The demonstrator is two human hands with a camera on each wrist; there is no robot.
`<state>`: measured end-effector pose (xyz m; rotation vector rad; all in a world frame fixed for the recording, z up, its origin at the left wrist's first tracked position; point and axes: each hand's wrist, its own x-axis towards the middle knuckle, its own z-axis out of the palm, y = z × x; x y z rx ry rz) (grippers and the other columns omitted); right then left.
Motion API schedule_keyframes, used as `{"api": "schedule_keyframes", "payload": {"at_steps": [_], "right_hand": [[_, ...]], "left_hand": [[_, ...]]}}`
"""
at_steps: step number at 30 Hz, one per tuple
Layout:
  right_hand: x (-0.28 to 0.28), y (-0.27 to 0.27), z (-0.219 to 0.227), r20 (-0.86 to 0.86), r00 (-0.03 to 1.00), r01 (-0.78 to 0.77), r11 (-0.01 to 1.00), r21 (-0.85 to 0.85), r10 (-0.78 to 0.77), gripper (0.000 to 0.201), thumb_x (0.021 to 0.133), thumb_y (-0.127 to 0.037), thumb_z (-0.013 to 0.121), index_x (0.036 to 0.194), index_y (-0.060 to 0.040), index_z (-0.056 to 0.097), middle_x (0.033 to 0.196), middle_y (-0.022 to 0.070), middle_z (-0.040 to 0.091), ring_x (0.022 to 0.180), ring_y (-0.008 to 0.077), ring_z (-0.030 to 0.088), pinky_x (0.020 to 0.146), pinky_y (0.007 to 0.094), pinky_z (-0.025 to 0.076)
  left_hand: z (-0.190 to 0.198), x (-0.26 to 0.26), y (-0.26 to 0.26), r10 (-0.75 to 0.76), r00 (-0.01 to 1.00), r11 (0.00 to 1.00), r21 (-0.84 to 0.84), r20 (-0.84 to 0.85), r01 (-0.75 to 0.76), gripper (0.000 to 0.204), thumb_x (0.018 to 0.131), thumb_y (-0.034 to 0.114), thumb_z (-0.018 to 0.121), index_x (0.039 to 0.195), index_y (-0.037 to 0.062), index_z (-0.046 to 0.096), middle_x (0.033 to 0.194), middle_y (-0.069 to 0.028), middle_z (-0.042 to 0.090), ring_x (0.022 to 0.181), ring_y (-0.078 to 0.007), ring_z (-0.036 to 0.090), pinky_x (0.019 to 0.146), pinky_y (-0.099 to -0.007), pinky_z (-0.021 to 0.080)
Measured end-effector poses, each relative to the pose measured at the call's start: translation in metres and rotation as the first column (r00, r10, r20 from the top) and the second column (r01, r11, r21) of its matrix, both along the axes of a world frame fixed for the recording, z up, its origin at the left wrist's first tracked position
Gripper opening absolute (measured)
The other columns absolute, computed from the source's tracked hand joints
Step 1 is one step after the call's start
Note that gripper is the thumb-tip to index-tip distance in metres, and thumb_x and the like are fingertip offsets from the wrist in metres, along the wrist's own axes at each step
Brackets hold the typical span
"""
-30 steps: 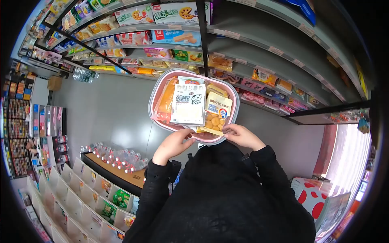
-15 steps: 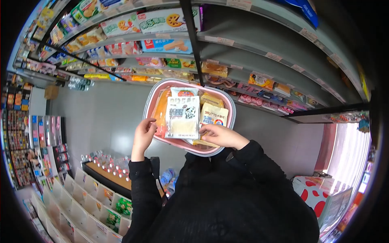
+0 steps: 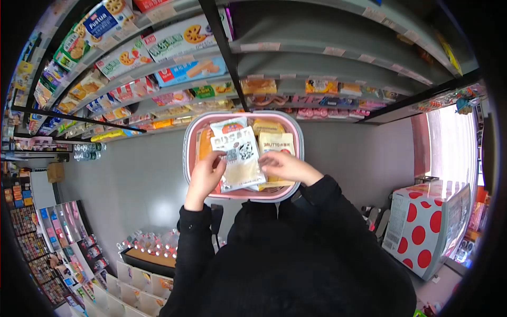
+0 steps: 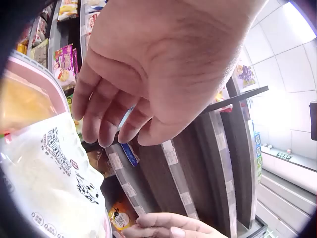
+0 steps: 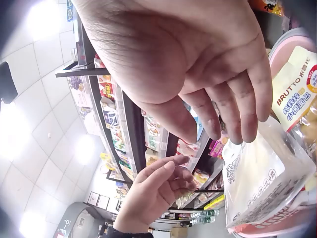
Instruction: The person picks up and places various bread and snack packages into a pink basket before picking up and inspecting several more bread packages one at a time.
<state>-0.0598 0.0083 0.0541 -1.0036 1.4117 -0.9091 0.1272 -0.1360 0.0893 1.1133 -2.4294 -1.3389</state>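
Note:
A pink basket [image 3: 188, 153] with a pale rim sits in front of the person, filled with packaged food. On top lies a white bag with a cow print [image 3: 240, 161], slightly tilted. My left hand [image 3: 207, 174] hovers at its left side, and in the left wrist view the loosely bent fingers have nothing between them. The right hand [image 3: 289, 167] is at the bag's right edge, its fingertips [image 5: 250, 134] right by the plastic and its thumb apart. Beneath that hand is a cream BRUTTO bread bag [image 3: 275, 141]. An orange package [image 3: 205, 141] lies along the basket's left side.
Shelves with boxed biscuits [image 3: 179, 39] and snack bags curve across the far side. Grey floor [image 3: 142, 179] surrounds the basket. Bottles [image 3: 150, 243] stand on a low ledge at the lower left. A white box with red dots [image 3: 417, 227] stands at right.
Both hands have left the basket's near rim and come in over its contents, one at each side of the white bag. The bag has turned slightly. The head view has shifted.

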Motion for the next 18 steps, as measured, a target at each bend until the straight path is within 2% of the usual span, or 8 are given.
{"api": "schedule_keyframes", "payload": {"at_steps": [3, 5, 7, 8, 11, 13, 15, 18], "right_hand": [[-0.003, 0.000, -0.016, 0.100, 0.986, 0.134, 0.991, 0.014, -0.135, 0.028, 0.078, -0.013, 0.055, 0.101, 0.0016, 0.050, 0.090, 0.0113, 0.057, 0.084, 0.0172, 0.056, 0.074, 0.0280, 0.045], [-0.006, 0.004, -0.018, 0.049, 0.987, 0.147, 0.986, 0.079, -0.152, 0.028, 0.082, -0.013, 0.052, 0.105, 0.0016, 0.048, 0.096, 0.0097, 0.055, 0.086, 0.0145, 0.054, 0.074, 0.0261, 0.044], [-0.006, 0.008, -0.031, 0.040, 0.981, 0.189, 0.980, 0.054, -0.192, 0.029, 0.080, -0.014, 0.053, 0.105, 0.0015, 0.048, 0.097, 0.0116, 0.055, 0.087, 0.0167, 0.055, 0.074, 0.0274, 0.045], [-0.005, 0.010, -0.037, 0.021, 0.974, 0.224, 0.974, 0.017, -0.225, 0.031, 0.079, -0.015, 0.055, 0.105, 0.0014, 0.048, 0.097, 0.0135, 0.055, 0.088, 0.0189, 0.055, 0.074, 0.0286, 0.045], [0.002, 0.011, -0.050, 0.013, 0.944, 0.329, 0.942, 0.067, -0.331, 0.038, 0.081, -0.017, 0.054, 0.111, 0.0018, 0.042, 0.104, 0.0135, 0.051, 0.094, 0.0189, 0.052, 0.076, 0.0278, 0.044], [0.011, 0.009, -0.063, 0.008, 0.935, 0.351, 0.931, 0.104, -0.354, 0.043, 0.080, -0.019, 0.056, 0.114, 0.0022, 0.040, 0.105, 0.0151, 0.050, 0.094, 0.0205, 0.052, 0.077, 0.0288, 0.044], [0.019, 0.003, -0.064, 0.000, 0.927, 0.372, 0.918, 0.138, -0.375, 0.049, 0.079, -0.022, 0.057, 0.116, 0.0027, 0.037, 0.107, 0.0166, 0.049, 0.095, 0.0222, 0.052, 0.078, 0.0298, 0.043], [0.032, -0.005, -0.064, 0.104, 0.917, 0.376, 0.921, 0.107, -0.386, 0.064, 0.077, -0.028, 0.060, 0.122, 0.0055, 0.030, 0.108, 0.0205, 0.047, 0.095, 0.0244, 0.051, 0.077, 0.0308, 0.044]], "left_hand": [[-0.011, -0.002, -0.008, -0.004, 1.000, 1.000, 0.021, 0.022, 0.003, 0.020, 0.077, 0.012, 0.052, 0.092, -0.0008, 0.055, 0.063, -0.0085, 0.054, 0.058, -0.0142, 0.052, 0.056, -0.0253, 0.041], [-0.021, -0.002, -0.012, -0.016, 0.999, 0.999, 0.047, 0.046, 0.014, 0.019, 0.078, 0.009, 0.051, 0.093, -0.0024, 0.055, 0.065, -0.0067, 0.054, 0.059, -0.0105, 0.051, 0.056, -0.0229, 0.041], [-0.034, 0.004, -0.020, 0.013, 0.998, 0.999, 0.031, 0.055, -0.015, 0.019, 0.078, 0.009, 0.052, 0.092, -0.0029, 0.055, 0.066, -0.0065, 0.055, 0.060, -0.0107, 0.052, 0.057, -0.0233, 0.041], [-0.041, 0.006, -0.022, 0.073, 0.997, 0.997, -0.030, 0.035, -0.072, 0.021, 0.076, 0.014, 0.053, 0.091, -0.0005, 0.056, 0.062, -0.0100, 0.054, 0.056, -0.0176, 0.053, 0.053, -0.0283, 0.041], [-0.057, 0.012, -0.027, 0.233, 0.970, 0.967, -0.124, 0.065, -0.224, 0.023, 0.077, 0.016, 0.053, 0.092, -0.0019, 0.055, 0.066, -0.0105, 0.056, 0.057, -0.0185, 0.054, 0.055, -0.0284, 0.043], [-0.076, 0.020, -0.029, 0.242, 0.961, 0.968, -0.103, 0.135, -0.229, 0.027, 0.078, 0.017, 0.052, 0.093, -0.0042, 0.054, 0.070, -0.0115, 0.057, 0.060, -0.0183, 0.056, 0.056, -0.0287, 0.044], [-0.086, 0.024, -0.026, 0.256, 0.950, 0.951, 0.127, 0.182, -0.280, 0.027, 0.079, 0.019, 0.051, 0.089, -0.0056, 0.054, 0.066, -0.0112, 0.057, 0.057, -0.0161, 0.055, 0.053, -0.0279, 0.044], [-0.089, 0.027, -0.019, 0.181, 0.963, 0.925, 0.298, 0.201, -0.236, 0.025, 0.083, 0.021, 0.049, 0.081, -0.0038, 0.054, 0.061, -0.0043, 0.052, 0.052, -0.0116, 0.052, 0.044, -0.0233, 0.040]]}}
